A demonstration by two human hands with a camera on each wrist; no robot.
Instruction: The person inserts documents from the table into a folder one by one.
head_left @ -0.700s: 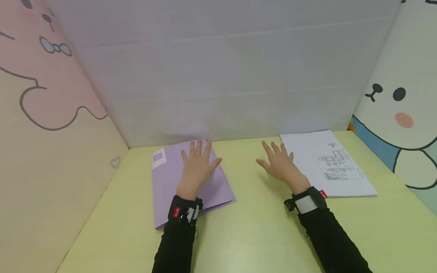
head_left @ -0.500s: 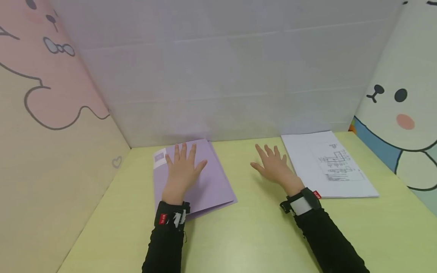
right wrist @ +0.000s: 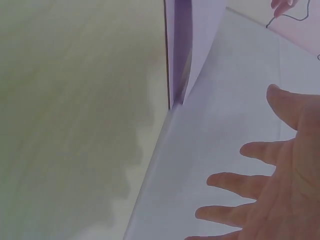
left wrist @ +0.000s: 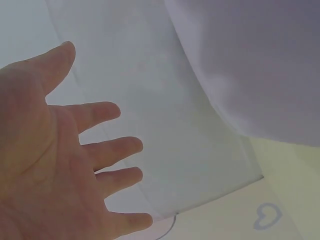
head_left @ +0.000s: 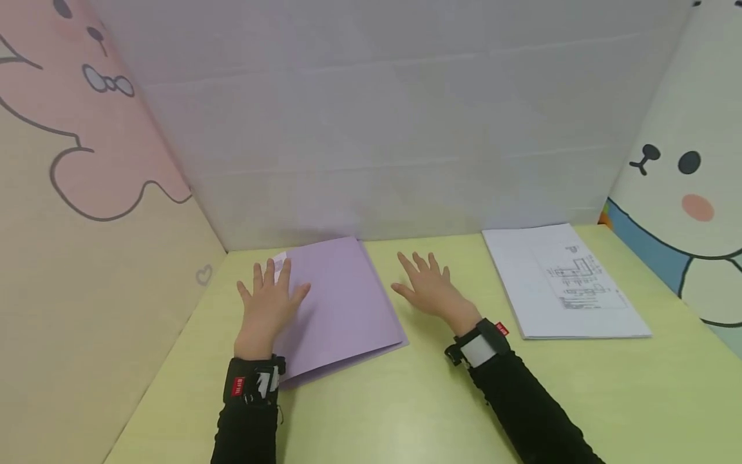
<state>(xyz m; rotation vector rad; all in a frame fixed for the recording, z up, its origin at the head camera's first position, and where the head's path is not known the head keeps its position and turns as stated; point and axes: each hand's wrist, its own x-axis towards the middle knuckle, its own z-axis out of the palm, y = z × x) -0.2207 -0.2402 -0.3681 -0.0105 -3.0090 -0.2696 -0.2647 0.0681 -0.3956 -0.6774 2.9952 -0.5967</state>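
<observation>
A purple paper folder [head_left: 342, 303] lies on the yellow table at the left, its near edge slightly parted. My left hand [head_left: 268, 312] hovers over its left side with the fingers spread, partly hiding a white label [head_left: 280, 263]. In the left wrist view the left palm [left wrist: 45, 165] shows bare beside the folder [left wrist: 260, 65]. Right of the folder, my right hand [head_left: 435, 293] is held above the table, fingers straight and apart, touching nothing. The right wrist view shows that hand [right wrist: 280, 185] with nothing in it and the folder's parted edge [right wrist: 182, 50] beyond.
A stack of white paper [head_left: 562, 283] with a printed line drawing lies at the right of the table [head_left: 371, 412]. A pale wall [head_left: 377, 129] rises behind, and side walls with cartoon animals [head_left: 690, 193] stand left and right.
Both hands have moved left and slightly nearer, with fingers still spread. The left hand has gone from the folder's middle to its left side. Folder and paper stack keep their places.
</observation>
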